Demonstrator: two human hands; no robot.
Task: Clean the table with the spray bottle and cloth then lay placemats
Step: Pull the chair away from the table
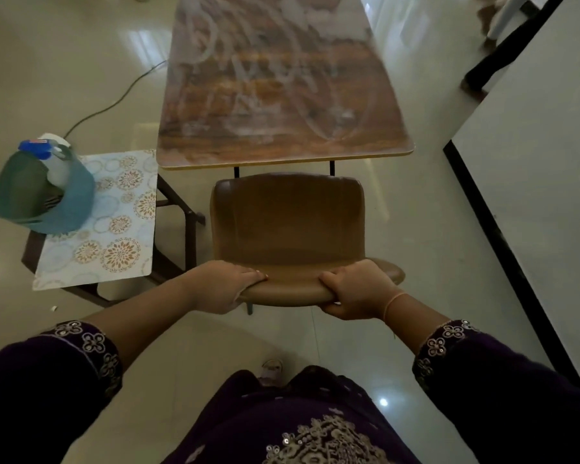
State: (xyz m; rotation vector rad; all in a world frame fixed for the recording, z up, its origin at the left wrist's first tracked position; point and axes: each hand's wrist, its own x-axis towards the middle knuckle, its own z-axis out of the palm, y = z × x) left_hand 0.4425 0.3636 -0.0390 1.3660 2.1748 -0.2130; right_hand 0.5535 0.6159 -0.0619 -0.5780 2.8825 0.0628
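No writing can be read anywhere here. The nearest thing to a label is a small red and white patch on the blue head of the spray bottle (52, 162), off to the left, and it is too blurred to give up a single letter. The placemat (114, 229) beneath it bears only a printed pattern of rings and flowers, with no words or numbers among them.
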